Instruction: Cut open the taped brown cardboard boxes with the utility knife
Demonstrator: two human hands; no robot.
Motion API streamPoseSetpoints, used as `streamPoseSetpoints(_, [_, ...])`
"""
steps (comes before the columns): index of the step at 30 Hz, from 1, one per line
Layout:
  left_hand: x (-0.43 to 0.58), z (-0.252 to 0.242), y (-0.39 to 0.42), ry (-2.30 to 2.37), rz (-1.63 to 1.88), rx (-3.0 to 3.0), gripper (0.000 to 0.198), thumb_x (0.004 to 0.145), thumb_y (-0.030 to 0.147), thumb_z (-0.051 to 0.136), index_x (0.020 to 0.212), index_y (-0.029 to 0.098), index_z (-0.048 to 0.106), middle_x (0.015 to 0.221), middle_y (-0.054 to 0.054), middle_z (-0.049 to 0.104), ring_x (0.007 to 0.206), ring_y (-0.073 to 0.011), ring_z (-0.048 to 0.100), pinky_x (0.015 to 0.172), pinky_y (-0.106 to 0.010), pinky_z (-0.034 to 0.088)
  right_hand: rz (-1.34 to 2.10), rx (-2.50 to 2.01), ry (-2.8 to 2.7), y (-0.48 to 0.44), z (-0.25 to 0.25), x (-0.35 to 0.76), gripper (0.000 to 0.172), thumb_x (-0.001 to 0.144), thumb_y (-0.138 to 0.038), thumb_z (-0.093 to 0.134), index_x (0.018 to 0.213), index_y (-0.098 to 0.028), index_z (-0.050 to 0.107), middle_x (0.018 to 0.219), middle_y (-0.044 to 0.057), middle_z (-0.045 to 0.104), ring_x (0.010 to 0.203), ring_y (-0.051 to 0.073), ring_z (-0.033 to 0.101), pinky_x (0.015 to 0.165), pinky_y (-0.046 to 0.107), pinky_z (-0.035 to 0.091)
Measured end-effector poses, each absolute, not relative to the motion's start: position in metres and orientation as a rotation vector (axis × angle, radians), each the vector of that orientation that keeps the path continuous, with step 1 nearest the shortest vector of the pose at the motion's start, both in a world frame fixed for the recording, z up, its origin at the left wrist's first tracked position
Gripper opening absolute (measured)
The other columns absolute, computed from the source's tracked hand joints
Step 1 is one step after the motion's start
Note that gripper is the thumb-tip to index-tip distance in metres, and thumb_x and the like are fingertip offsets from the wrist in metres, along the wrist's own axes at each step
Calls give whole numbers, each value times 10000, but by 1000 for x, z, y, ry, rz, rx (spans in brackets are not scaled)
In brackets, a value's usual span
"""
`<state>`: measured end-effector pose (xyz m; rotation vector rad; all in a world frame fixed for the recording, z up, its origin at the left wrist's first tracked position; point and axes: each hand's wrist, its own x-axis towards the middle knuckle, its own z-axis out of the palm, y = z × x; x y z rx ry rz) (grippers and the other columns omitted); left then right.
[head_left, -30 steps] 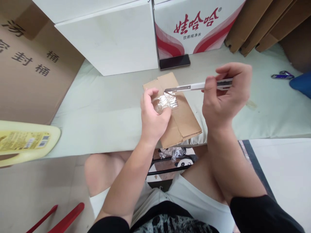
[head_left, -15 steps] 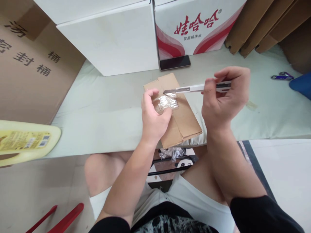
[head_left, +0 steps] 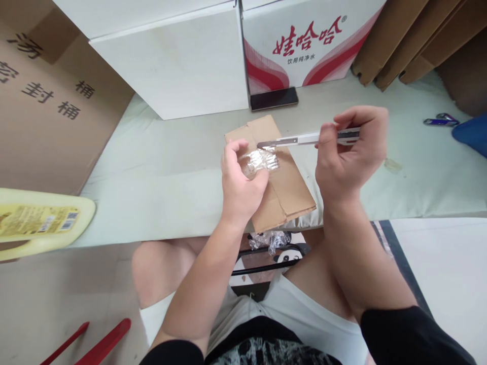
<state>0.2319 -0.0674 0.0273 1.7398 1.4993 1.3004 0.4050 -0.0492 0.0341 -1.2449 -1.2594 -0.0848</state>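
Observation:
My right hand (head_left: pixel 350 152) is closed round a white and black utility knife (head_left: pixel 304 139), its blade out and pointing left. The blade tip is at the upper edge of a small shiny clear plastic packet (head_left: pixel 263 160); whether it touches cannot be made out. Thumb and curled fingers of my left hand (head_left: pixel 243 182) grip the packet from the left side. Under the packet lies a flat folded piece of brown cardboard (head_left: pixel 294 190), tilted across the front edge of the pale green covered surface (head_left: pixel 171 187).
White boxes (head_left: pixel 171 71) stand behind, with a black phone (head_left: pixel 274 99) at their foot. A yellow bottle (head_left: pixel 45 220) is at left beside a large carton (head_left: pixel 49 116). Folded cartons (head_left: pixel 395 40) and a purple object (head_left: pixel 441 120) are at right. Crumpled plastic (head_left: pixel 270 241) lies below the edge.
My right hand and the knife have shifted very slightly; the blade tip is a touch further right. My left hand, the packet and the cardboard stay put.

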Motion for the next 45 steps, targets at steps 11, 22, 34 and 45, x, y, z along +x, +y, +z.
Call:
streamPoseSetpoints(11, [230, 32, -67, 1492, 1262, 1776, 528, 839, 273, 796, 1250, 291, 465, 1333, -70, 576, 1343, -282, 547, 1177, -481, 442, -186, -1293, -1269, -49, 39, 411, 74, 946, -293, 518, 902, -269, 574, 829, 8, 567, 753, 157, 605, 702, 345, 558])
streamPoseSetpoints(22, [235, 34, -67, 1502, 1289, 1873, 557, 736, 163, 797, 1198, 272, 506, 1308, -80, 557, 1310, -295, 547, 1178, -496, 419, -59, -1156, -1370, -49, 34, 411, 26, 935, -222, 583, 911, -228, 580, 848, -8, 556, 753, 130, 592, 717, 328, 551])
streamPoseSetpoints(34, [232, 32, -65, 1460, 1317, 1740, 355, 873, 109, 466, 1184, 268, 533, 1306, -71, 604, 1312, -230, 554, 1191, -424, 410, -101, -1025, -1361, -47, 36, 403, 137, 854, -98, 595, 865, -228, 558, 769, -40, 558, 676, 104, 580, 610, 275, 493])
streamPoseSetpoints(45, [233, 32, -64, 1466, 1316, 1799, 400, 818, 66, 524, 1170, 258, 520, 1279, -83, 606, 1274, -235, 569, 1149, -420, 452, -165, -1087, -1356, -49, 39, 405, 94, 845, -145, 598, 840, -234, 568, 760, -30, 572, 660, 112, 573, 609, 287, 509])
